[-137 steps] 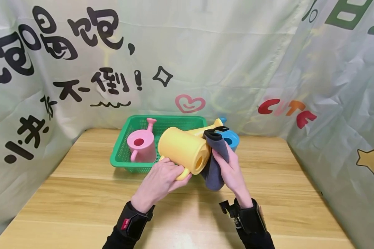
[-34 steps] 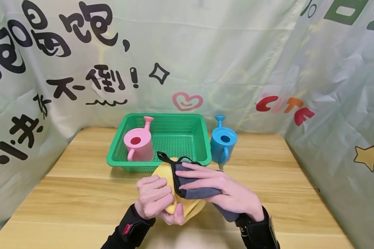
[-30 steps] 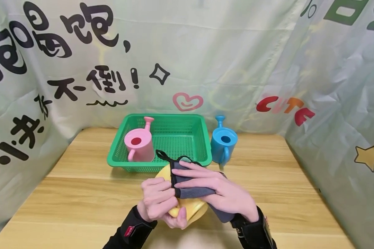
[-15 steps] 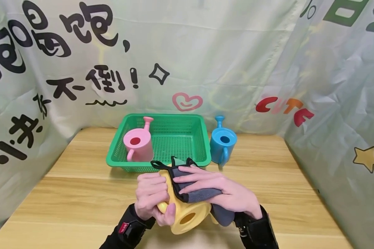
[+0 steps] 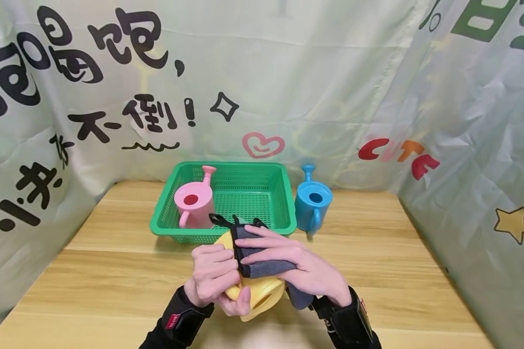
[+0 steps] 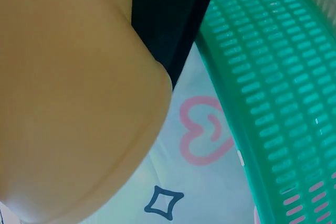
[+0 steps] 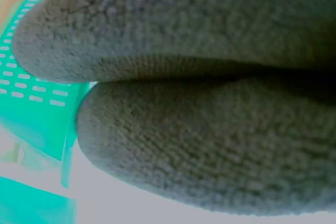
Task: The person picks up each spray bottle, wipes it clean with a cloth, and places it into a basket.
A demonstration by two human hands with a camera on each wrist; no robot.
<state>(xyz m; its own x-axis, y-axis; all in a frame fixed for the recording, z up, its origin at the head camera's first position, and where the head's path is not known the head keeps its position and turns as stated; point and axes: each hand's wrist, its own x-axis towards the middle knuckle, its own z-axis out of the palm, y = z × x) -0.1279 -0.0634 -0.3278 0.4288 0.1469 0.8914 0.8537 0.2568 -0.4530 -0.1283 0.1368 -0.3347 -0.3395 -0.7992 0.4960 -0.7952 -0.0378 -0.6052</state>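
Yellow watering can (image 5: 264, 290) observed tilted at lower centre of the frame, left hand (image 5: 217, 278) clamped round its handle, right hand (image 5: 307, 266) with fingers extended, pressing a grey cloth (image 5: 268, 269) against it; at centre, a green basket (image 5: 231, 166) containing a pink watering can (image 5: 201, 215), blue watering can (image 5: 305, 213) just right.

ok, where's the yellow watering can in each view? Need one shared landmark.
Head: yellow watering can, low centre, partly under gray cloth.
Left wrist: fills most of left half.
Right wrist: not visible.
Shared: green basket, centre in head, right in left wrist, upper left in right wrist.
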